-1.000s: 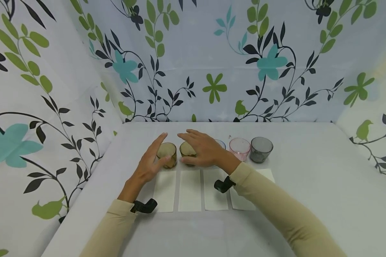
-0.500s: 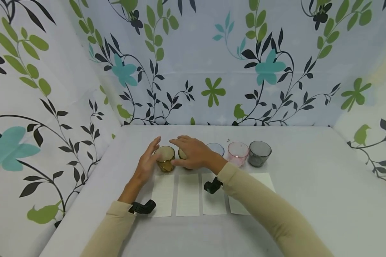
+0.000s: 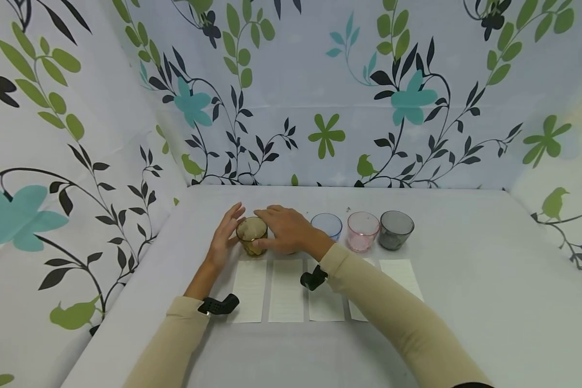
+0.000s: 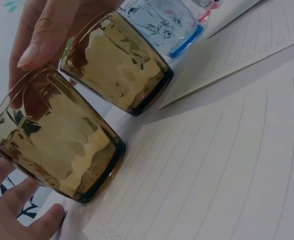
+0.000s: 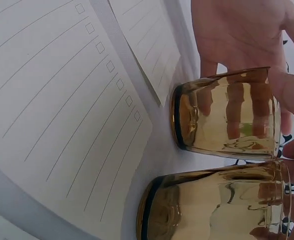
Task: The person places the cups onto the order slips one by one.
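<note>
Two amber glass tumblers head a row on the white table. My left hand (image 3: 221, 237) is at the outer side of the leftmost amber tumbler (image 3: 251, 231), its fingers loosely spread; contact is uncertain. My right hand (image 3: 291, 230) reaches over the second amber tumbler (image 4: 119, 62), which it hides in the head view. Its thumb (image 4: 39, 42) is at the rim of the leftmost tumbler on the near side, with a finger beyond the rim. I see no firm grip on the glass. Both tumblers stand upright.
A blue tumbler (image 3: 327, 223), a pink tumbler (image 3: 362, 231) and a grey tumbler (image 3: 396, 230) continue the row to the right. In front lie several lined paper sheets (image 3: 249, 291), partly under my right forearm. A patterned curtain (image 3: 291, 81) hangs behind the table.
My right hand has shifted left from the second amber tumbler toward the leftmost one. The left hand stays beside that glass. The tumblers keep their places; the head view shifts slightly.
</note>
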`<state>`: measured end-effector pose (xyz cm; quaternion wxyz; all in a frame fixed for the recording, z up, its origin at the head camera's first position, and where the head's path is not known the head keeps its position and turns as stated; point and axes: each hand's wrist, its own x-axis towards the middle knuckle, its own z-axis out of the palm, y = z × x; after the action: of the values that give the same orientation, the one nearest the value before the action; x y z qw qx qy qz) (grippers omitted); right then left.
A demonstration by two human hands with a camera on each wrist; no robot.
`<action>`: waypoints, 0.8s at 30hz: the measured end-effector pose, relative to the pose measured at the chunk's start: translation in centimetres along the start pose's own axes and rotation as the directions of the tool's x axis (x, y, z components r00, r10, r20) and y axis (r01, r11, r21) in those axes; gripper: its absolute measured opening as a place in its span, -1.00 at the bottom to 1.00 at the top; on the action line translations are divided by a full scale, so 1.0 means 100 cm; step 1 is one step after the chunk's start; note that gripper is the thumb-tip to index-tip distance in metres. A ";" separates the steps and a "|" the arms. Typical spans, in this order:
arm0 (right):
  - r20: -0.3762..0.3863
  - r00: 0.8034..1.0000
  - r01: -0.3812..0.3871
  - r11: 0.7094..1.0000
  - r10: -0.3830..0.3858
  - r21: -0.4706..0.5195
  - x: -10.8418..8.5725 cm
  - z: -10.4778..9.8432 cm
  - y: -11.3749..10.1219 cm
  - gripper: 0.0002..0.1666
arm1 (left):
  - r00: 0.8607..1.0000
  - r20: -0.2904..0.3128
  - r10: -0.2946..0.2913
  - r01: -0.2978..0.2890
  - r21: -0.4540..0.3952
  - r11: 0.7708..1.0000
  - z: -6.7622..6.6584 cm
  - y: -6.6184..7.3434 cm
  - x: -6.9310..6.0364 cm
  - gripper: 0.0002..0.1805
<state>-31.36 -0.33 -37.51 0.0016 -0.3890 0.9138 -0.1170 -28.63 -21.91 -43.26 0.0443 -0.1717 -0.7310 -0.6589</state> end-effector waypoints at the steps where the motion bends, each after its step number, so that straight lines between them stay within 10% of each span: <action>1: 0.005 1.000 -0.001 1.000 0.001 -0.012 0.001 0.001 0.000 -0.03 | 1.000 0.001 -0.008 0.008 -0.017 1.000 0.000 0.000 0.000 -0.35; 12: 0.038 0.998 -0.037 0.990 0.043 -0.136 0.009 0.004 -0.004 0.01 | 0.999 0.015 -0.042 0.044 -0.148 0.988 0.000 -0.006 0.000 -0.33; 24: -0.009 0.999 -0.047 0.998 0.047 -0.051 0.015 0.007 -0.007 -0.10 | 1.000 0.021 0.013 -0.010 -0.171 0.985 -0.001 -0.003 -0.003 -0.35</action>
<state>-31.84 -2.02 -37.92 -0.0091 -0.3670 0.9253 -0.0949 -28.46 -22.09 -43.65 0.0252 -0.1863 -0.6711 -0.7171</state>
